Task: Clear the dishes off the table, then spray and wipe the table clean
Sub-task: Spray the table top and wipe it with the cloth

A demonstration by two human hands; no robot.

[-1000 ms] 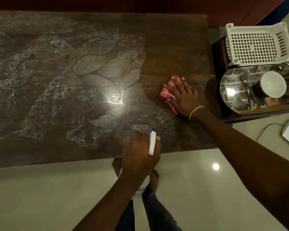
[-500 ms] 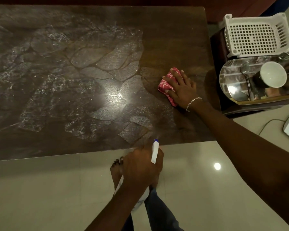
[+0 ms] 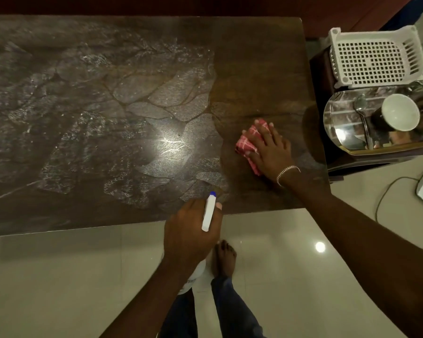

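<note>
— From where does the head camera look?
— From above the near long edge of the table, aimed steeply down and a little forward; the wearer's foot shows on the floor beneath.
— How near?
— Near: the left hand and the right hand both lie inside the wide frame, with the side stand at its right edge.

A silvery beaded bracelet circles the wrist just behind the fingers of the right hand. Bare forearms; dark blue trousers; one bare foot.
</note>
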